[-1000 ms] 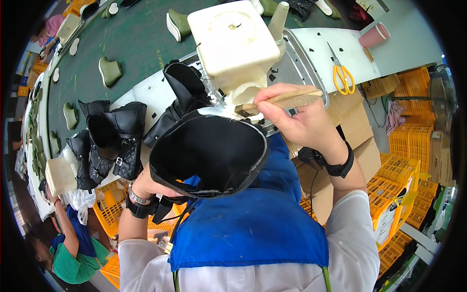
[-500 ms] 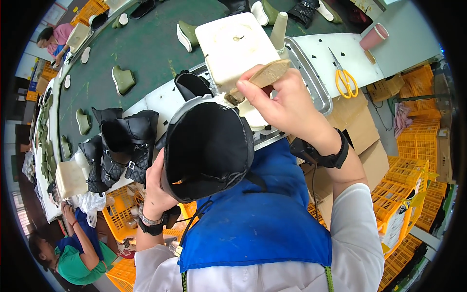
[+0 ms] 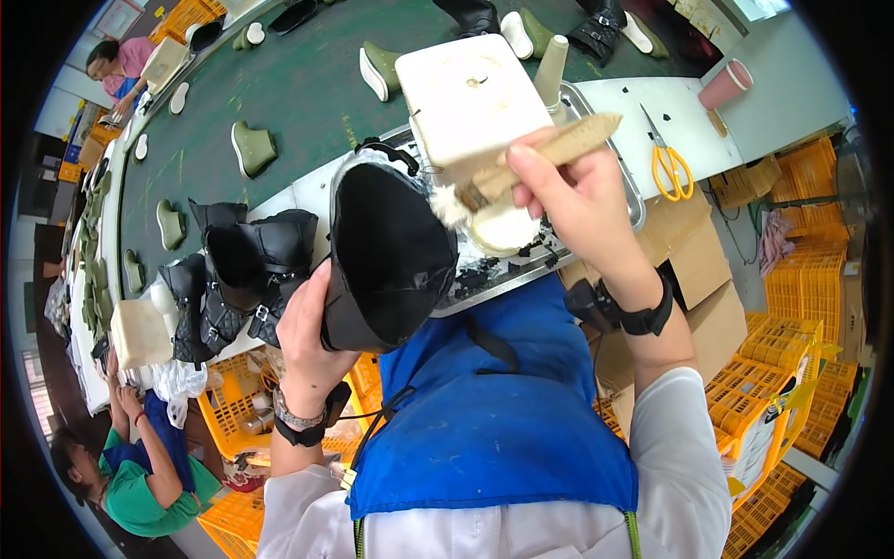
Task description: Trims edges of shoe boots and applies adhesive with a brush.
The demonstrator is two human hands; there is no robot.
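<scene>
My left hand grips a black boot upper by its side, its wide opening facing up toward me. Whitish residue shows along the upper's far rim. Closed round the flat wooden handle of a brush, my right hand holds it right of the opening. The brush's pale, frayed bristles are close to the upper's right edge; whether they touch it I cannot tell. Beneath the brush, a pale rounded surface lies in a metal tray with black scraps. A white boxy container stands behind.
Several black buckled boots stand at left. Green ankle boots lie on the dark green conveyor. Yellow-handled scissors and a pink cup are at right. Orange crates flank me. Two other people work at left.
The brush has come off the upper's far rim and moved right and slightly down, its bristles now showing. The upper has tilted and its opening looks narrower.
</scene>
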